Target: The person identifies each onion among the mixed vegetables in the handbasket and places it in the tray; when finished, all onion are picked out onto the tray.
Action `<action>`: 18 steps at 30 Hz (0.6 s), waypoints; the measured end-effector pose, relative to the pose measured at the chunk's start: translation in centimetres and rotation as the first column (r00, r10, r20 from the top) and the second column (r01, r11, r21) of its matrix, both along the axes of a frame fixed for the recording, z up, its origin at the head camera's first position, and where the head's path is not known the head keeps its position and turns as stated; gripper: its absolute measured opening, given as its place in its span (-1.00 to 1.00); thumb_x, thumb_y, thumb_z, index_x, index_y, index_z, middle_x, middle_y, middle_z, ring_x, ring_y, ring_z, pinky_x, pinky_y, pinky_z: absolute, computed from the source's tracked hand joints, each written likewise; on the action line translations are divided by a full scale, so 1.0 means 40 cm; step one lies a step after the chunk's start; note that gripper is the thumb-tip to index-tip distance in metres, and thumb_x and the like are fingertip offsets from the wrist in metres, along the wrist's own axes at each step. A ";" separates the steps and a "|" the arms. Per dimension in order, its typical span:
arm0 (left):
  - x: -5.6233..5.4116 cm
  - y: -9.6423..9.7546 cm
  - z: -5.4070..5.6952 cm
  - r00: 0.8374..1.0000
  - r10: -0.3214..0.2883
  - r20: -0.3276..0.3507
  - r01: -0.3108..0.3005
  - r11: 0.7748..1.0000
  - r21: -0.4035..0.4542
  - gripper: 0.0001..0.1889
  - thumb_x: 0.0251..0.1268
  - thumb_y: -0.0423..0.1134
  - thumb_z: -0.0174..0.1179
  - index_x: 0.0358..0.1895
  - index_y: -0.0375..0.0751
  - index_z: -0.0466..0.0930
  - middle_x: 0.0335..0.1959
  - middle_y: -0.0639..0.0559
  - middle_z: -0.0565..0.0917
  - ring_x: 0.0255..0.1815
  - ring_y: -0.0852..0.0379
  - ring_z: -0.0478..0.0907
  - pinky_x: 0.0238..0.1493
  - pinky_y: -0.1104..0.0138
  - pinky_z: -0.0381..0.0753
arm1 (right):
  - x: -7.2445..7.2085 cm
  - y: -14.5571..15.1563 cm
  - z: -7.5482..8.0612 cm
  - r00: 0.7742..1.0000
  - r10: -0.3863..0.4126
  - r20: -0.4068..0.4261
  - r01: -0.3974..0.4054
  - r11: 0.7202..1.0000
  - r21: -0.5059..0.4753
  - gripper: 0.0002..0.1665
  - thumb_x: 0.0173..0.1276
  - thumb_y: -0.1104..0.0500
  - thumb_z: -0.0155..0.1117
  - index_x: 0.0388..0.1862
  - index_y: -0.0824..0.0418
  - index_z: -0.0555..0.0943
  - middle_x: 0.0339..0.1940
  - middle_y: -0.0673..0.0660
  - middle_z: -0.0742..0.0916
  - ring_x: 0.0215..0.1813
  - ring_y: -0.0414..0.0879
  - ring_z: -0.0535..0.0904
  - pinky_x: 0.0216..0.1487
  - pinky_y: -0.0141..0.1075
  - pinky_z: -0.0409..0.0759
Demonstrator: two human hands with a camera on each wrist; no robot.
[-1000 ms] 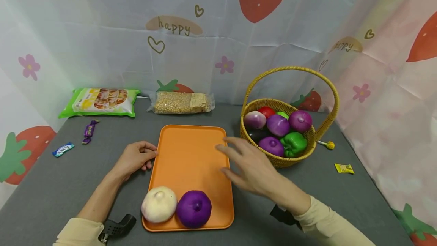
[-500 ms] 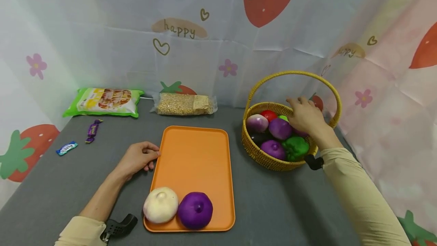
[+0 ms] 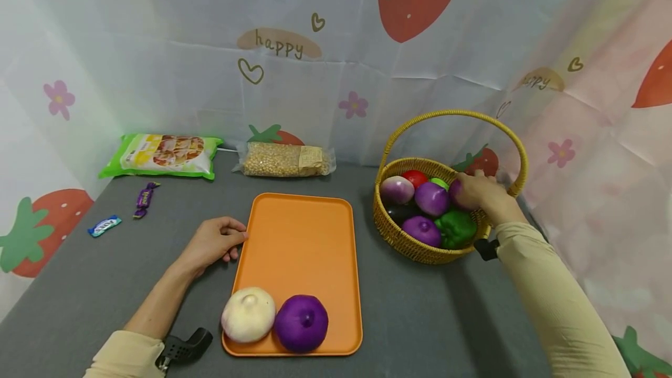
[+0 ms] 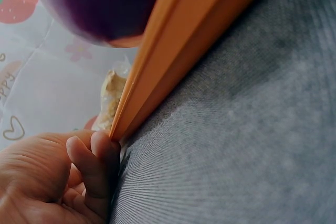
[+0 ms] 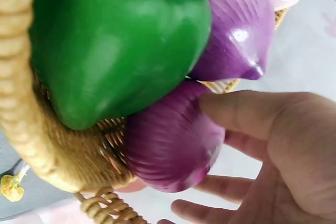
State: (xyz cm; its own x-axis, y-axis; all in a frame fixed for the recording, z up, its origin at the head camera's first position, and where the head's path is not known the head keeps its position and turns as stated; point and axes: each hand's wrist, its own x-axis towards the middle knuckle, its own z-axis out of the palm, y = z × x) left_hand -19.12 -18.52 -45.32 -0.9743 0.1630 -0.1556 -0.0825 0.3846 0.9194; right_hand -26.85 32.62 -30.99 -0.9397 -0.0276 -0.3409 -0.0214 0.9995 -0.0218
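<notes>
My right hand (image 3: 484,193) reaches into the right side of the wicker basket (image 3: 412,251). It grips a purple-red onion (image 5: 173,137), thumb on one side and fingers round behind it. Beside that onion lie a green bell pepper (image 5: 123,40) and another purple onion (image 5: 236,24). My left hand (image 3: 213,242) pinches the left rim of the orange tray (image 3: 300,238) between thumb and finger; the left wrist view shows the fingertips at the tray's edge. On the tray's near end sit a whitish round vegetable (image 3: 249,315) and a dark purple one (image 3: 301,324), side by side.
The basket also holds a pale purple vegetable (image 3: 397,189) and a red one (image 3: 415,178), under a tall arched handle (image 3: 455,113). At the back lie a green food packet (image 3: 163,156) and a bag of kernels (image 3: 283,160). Wrapped candies (image 3: 145,200) are at left.
My right hand has moved from over the tray to the basket and lowered onto the onion at its right side. The left hand stays at the tray's rim.
</notes>
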 end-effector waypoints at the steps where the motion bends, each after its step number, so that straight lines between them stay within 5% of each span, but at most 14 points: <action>1: 0.000 0.000 0.000 1.000 0.000 0.000 0.000 1.000 0.000 -0.65 0.39 -0.24 0.17 0.07 -0.46 0.50 -0.39 -0.09 0.64 -0.61 0.21 0.54 -0.58 0.37 0.57 | 0.001 0.002 -0.003 1.000 0.010 -0.006 -0.010 1.000 0.002 -0.31 0.50 0.01 -0.28 0.53 0.28 0.10 0.38 0.65 0.15 0.31 0.70 0.13 0.16 0.48 0.30; 10: 0.002 0.001 0.002 1.000 0.000 0.001 0.000 1.000 -0.006 -0.67 0.39 -0.25 0.16 0.06 -0.46 0.50 -0.53 -0.02 0.61 -0.63 0.20 0.53 -0.59 0.37 0.56 | 0.008 -0.004 -0.010 0.991 0.061 -0.119 -0.056 0.998 0.043 -0.37 0.47 0.05 -0.11 0.42 0.34 0.23 0.23 0.69 0.34 0.08 0.59 0.47 -0.05 0.33 0.54; 18: 0.002 0.000 0.002 1.000 -0.005 -0.001 0.005 1.000 -0.002 -0.67 0.40 -0.25 0.16 0.06 -0.45 0.50 -0.53 -0.01 0.60 -0.63 0.20 0.52 -0.59 0.37 0.56 | 0.035 -0.008 -0.010 0.957 0.062 -0.284 -0.040 0.996 0.082 -0.34 0.35 0.01 0.12 0.24 0.46 0.31 -0.03 0.64 0.37 -0.13 0.54 0.47 -0.31 0.25 0.59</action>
